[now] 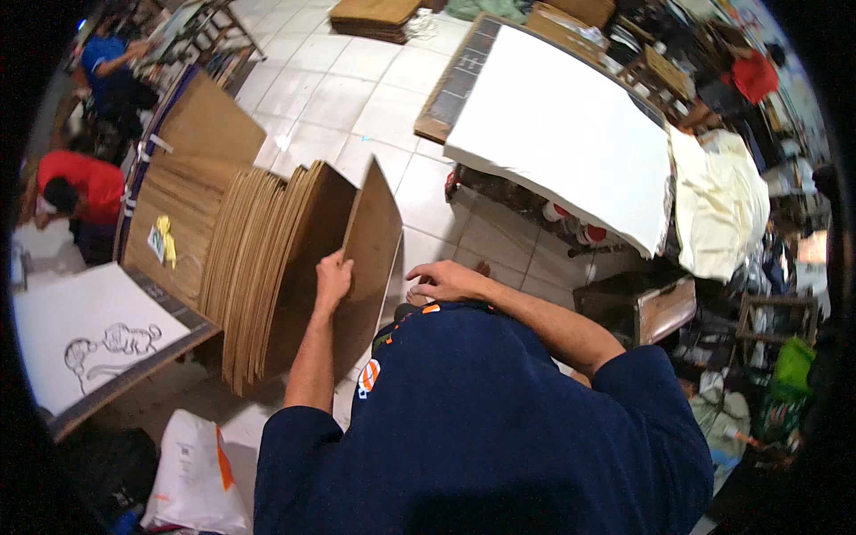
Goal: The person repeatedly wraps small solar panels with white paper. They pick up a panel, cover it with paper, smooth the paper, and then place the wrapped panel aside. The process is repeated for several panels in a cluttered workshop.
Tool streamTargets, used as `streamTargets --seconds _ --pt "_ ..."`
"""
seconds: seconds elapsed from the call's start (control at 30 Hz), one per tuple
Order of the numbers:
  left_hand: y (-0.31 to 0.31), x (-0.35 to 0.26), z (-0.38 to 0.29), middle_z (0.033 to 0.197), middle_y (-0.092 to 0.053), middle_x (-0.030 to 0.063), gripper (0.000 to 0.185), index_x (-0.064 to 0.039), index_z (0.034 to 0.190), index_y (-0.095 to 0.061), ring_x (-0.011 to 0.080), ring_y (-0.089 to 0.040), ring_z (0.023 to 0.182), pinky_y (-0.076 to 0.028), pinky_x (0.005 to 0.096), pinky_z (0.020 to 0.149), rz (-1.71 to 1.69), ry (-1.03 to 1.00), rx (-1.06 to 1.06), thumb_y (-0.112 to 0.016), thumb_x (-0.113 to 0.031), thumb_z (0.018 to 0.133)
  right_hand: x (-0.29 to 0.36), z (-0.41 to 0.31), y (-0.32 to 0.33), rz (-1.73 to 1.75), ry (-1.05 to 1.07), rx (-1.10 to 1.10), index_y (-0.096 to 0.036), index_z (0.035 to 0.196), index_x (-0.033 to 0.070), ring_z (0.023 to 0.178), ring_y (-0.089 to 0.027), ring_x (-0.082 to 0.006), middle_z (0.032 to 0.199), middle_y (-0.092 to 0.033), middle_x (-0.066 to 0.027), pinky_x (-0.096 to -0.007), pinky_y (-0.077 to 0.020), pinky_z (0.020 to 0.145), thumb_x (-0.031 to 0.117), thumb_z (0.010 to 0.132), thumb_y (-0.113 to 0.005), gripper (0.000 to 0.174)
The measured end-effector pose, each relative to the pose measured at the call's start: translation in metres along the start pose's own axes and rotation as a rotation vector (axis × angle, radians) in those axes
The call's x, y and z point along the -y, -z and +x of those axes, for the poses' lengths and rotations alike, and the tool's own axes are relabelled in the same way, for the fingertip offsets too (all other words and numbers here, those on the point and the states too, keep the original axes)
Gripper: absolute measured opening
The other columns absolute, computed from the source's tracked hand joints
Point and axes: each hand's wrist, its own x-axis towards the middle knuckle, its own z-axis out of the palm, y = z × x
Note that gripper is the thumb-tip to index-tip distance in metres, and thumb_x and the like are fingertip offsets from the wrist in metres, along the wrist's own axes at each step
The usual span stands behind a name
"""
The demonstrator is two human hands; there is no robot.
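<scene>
My left hand (334, 277) grips the near edge of a thin brown wooden board (374, 234), its thumb on the board's face. The board stands upright and tilted, apart at its top from a row of similar boards (251, 247) on edge to its left. My right hand (445, 280) is held in front of my body with fingers apart and bent, holding nothing; it is just right of the board and does not touch it. White fabric (562, 127) lies over a table on the right, with cream cloth (719, 194) hanging at its far right end.
At left, a table carries a white sheet with a line drawing (100, 334). A white sack (194, 475) stands below it. A wooden box (642, 311) is at right on the tiled floor (374, 107). Several people work at both sides.
</scene>
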Motion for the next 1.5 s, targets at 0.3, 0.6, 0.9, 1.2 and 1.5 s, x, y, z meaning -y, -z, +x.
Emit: streamTargets --seconds 0.3,0.6,0.9,1.2,1.5 --pt "0.025 -0.191 0.115 0.084 -0.066 0.0064 0.024 0.005 0.098 -0.069 0.0136 -0.058 0.072 -0.048 0.0298 0.065 -0.46 0.072 -0.244 -0.055 0.004 0.078 0.087 0.041 -0.031 -0.044 -0.151 -0.25 -0.014 0.147 -0.006 0.125 -0.046 -0.0421 0.134 -0.044 -0.0342 -0.0421 -0.0404 0.104 0.039 0.084 -0.061 0.09" --pt "0.025 -0.334 0.132 0.126 -0.059 0.0201 0.049 0.007 0.134 -0.047 0.0193 -0.055 0.118 -0.043 0.0291 0.103 -0.869 -0.885 -0.16 -0.06 -0.022 0.096 0.134 -0.151 0.175 0.188 0.192 -0.877 -0.053 0.132 -0.002 0.072 -0.057 -0.0132 0.09 -0.067 -0.0098 -0.03 -0.0487 0.068 0.014 0.085 -0.058 0.05" --pt "0.019 -0.172 0.22 0.106 -0.062 0.0163 0.069 0.008 0.112 -0.06 0.0241 -0.056 0.098 -0.043 0.0355 0.089 -0.297 0.189 -0.074 -0.06 -0.056 0.087 0.044 -0.48 0.256 0.418 0.053 -1.395 -0.047 0.134 -0.002 0.105 -0.061 -0.0221 0.122 -0.06 -0.0123 -0.0335 -0.0457 0.095 0.017 0.086 -0.062 0.053" --pt "-0.093 -0.279 0.155 0.085 -0.063 0.0031 0.035 0.0 0.091 -0.067 0.0132 -0.053 0.078 -0.043 0.0299 0.073 -0.829 -0.121 -0.195 -0.054 -0.031 0.099 -0.173 -0.578 0.214 0.631 -0.67 -1.901 -0.061 0.119 0.004 0.108 -0.055 -0.0179 0.111 -0.062 -0.0082 -0.0316 -0.0388 0.096 0.043 0.096 -0.052 0.047" --pt "-0.108 -0.403 0.143 0.081 -0.064 0.0014 0.04 0.004 0.09 -0.069 0.0083 -0.051 0.074 -0.042 0.0248 0.068 -0.723 -0.48 0.101 -0.052 -0.03 0.1 0.031 -0.496 0.427 -1.707 -0.348 -1.617 -0.057 0.124 -0.001 0.107 -0.059 -0.0299 0.115 -0.062 -0.0216 -0.0368 -0.0438 0.094 0.051 0.084 -0.067 0.066"
